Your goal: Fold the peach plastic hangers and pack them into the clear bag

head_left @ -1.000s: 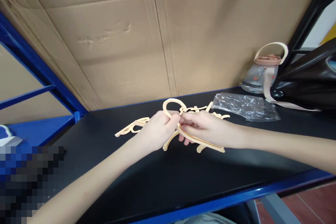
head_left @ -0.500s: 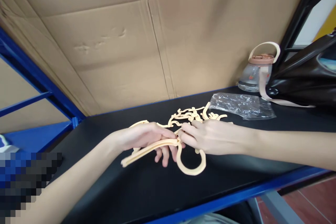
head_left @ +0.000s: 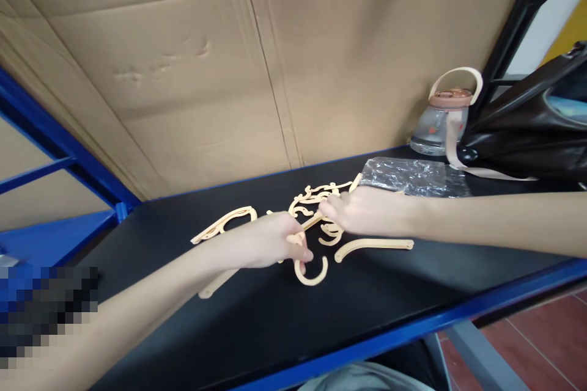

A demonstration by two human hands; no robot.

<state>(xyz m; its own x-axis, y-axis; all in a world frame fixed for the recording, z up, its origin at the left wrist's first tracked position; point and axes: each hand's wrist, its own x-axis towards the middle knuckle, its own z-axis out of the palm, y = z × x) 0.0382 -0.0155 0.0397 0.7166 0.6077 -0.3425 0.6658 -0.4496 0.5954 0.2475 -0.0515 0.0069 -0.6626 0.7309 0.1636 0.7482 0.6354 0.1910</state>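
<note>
My left hand (head_left: pixel 285 243) is closed on a cream plastic folding hanger, its round hook (head_left: pixel 312 282) pointing towards me. One arm of this hanger (head_left: pixel 220 284) slants out below my left wrist. To the right, my right hand (head_left: pixel 355 211) is at the pile of cream hanger parts (head_left: pixel 302 198), fingers curled down. A straight cream strip (head_left: pixel 312 220) runs up to its fingertips; whether they grip it is hidden. Just below my right hand, a loose curved hanger arm (head_left: pixel 376 245) lies on the black tabletop.
A folded cream hanger (head_left: pixel 224 221) lies beyond my left forearm. Behind my right hand is a clear plastic bag (head_left: pixel 415 176). A strapped water bottle (head_left: pixel 440 125) and a dark bag (head_left: pixel 527 134) stand at the right. Cardboard (head_left: pixel 192 91) walls the back of the black table (head_left: pixel 257 330).
My hands have moved apart: the right has left the hook joint for the pile. My left hand has turned over, gripping the hanger near its hook. A loose arm now shows below my right hand.
</note>
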